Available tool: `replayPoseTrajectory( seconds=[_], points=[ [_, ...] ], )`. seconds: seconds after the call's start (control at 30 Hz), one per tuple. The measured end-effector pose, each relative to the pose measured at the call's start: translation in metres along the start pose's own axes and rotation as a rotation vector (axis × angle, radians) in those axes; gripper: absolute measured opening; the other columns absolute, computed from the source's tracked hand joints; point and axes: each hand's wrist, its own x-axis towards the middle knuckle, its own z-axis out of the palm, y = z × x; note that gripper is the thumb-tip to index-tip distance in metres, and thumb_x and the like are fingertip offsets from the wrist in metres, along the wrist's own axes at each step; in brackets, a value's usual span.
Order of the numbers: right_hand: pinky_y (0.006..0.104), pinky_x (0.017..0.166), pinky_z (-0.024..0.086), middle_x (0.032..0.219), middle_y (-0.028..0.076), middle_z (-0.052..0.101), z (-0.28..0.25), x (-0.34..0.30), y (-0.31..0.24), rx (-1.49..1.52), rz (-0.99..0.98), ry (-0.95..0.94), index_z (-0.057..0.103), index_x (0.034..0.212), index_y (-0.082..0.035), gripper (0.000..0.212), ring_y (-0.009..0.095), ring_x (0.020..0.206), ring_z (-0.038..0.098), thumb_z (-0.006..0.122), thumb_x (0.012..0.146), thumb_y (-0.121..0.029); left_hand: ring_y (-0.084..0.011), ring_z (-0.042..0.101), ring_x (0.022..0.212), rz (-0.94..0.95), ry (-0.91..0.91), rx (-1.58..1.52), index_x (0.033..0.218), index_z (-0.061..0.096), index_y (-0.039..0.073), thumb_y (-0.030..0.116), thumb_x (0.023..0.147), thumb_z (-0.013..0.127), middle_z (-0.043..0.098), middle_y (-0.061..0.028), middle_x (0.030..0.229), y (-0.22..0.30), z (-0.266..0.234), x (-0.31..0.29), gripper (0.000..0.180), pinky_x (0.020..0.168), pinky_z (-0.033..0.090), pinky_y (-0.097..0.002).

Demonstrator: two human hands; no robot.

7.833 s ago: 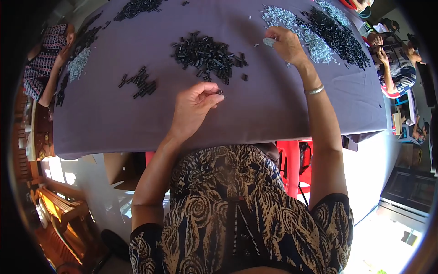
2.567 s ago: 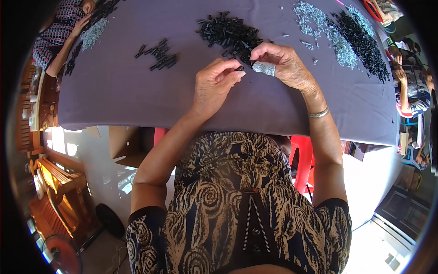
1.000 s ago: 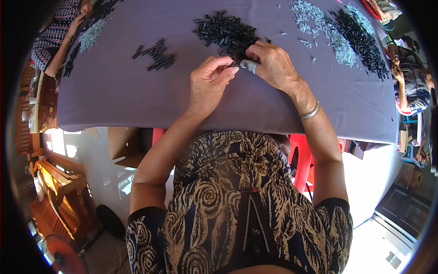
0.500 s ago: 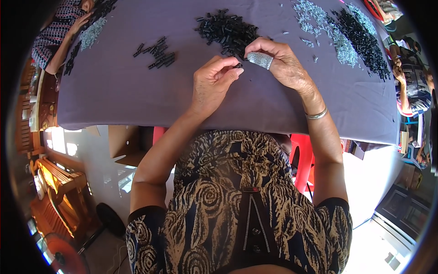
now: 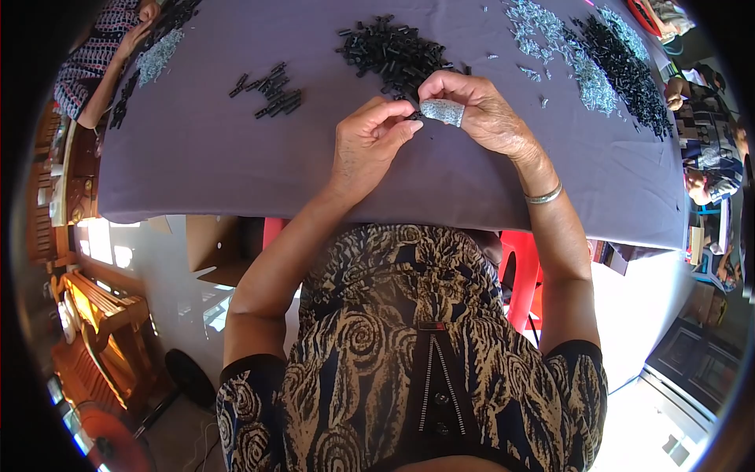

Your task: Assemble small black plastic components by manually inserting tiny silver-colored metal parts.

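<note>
Between the thumb and forefinger of my left hand a small black piece is pinched, mostly covered by the fingertips. My right hand meets it from the other side, its fingers bent closed, with a grey wrap around the thumb. What the right fingertips grip, if anything, is hidden. Just beyond both hands lies a heap of small black cylindrical parts. A smaller group of black parts is spread to the left.
Piles of small silvery parts and black parts lie at the far right of the purple-grey tablecloth. Another silvery pile sits at the far left, beside a person's arm. People sit at the right edge too.
My right hand has shifted slightly left, bringing its wrapped thumb up against the left fingertips. The left hand has barely moved. At the right edge, the other person's hand has moved.
</note>
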Motion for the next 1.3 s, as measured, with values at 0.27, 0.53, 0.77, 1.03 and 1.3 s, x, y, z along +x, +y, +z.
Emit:
replayPoseTrajectory(
  seconds=[0.27,0.53,0.77,1.03,1.3],
  points=[
    [0.0212,0.067,0.042,0.077,-0.004,0.055,0.004,0.000,0.002,-0.018,-0.016,0.010,0.058,0.091,-0.003,0.007,0.004,0.073,0.049,0.058,0.088,-0.009,-0.0071,0.052,0.065,-0.021,-0.028,0.037,0.097,0.063,-0.001,0.001,0.079,0.067,0.054,-0.0019,0.078,0.001,-0.001,-0.001,0.018,0.057,0.043,-0.0206],
    [0.0215,0.063,0.041,0.076,-0.003,0.057,0.010,0.002,0.008,-0.018,-0.004,0.027,0.058,0.092,-0.004,0.006,0.005,0.072,0.049,0.055,0.087,-0.004,-0.0085,0.056,0.065,-0.008,-0.003,-0.002,0.096,0.063,-0.001,-0.001,0.080,0.066,0.055,-0.0034,0.077,-0.001,-0.001,-0.002,0.016,0.057,0.046,-0.0210],
    [0.0219,0.060,0.044,0.080,-0.001,0.059,0.006,0.003,0.007,0.097,0.038,0.001,0.059,0.094,-0.003,0.009,0.006,0.068,0.051,0.053,0.087,-0.006,-0.0082,0.056,0.067,-0.001,-0.008,0.024,0.095,0.063,-0.001,-0.002,0.081,0.064,0.055,-0.0034,0.079,0.001,0.000,0.000,0.014,0.059,0.047,-0.0214],
    [0.0220,0.054,0.044,0.078,0.003,0.056,0.006,-0.001,-0.002,0.296,0.170,0.082,0.058,0.094,-0.002,0.027,0.007,0.062,0.049,0.055,0.091,-0.029,-0.0088,0.056,0.072,-0.025,0.020,-0.125,0.096,0.062,-0.003,-0.003,0.082,0.062,0.054,-0.0032,0.085,0.008,0.001,-0.001,0.015,0.065,0.049,-0.0216],
    [0.0246,0.047,0.038,0.075,0.008,0.056,0.021,-0.002,0.002,0.688,0.333,-0.069,0.055,0.094,-0.005,0.057,0.011,0.058,0.047,0.043,0.088,-0.061,-0.0112,0.056,0.079,0.159,0.033,-0.229,0.099,0.060,-0.003,-0.005,0.083,0.061,0.049,-0.0073,0.101,0.021,0.008,-0.001,0.016,0.068,0.051,-0.0242]
  ],
)
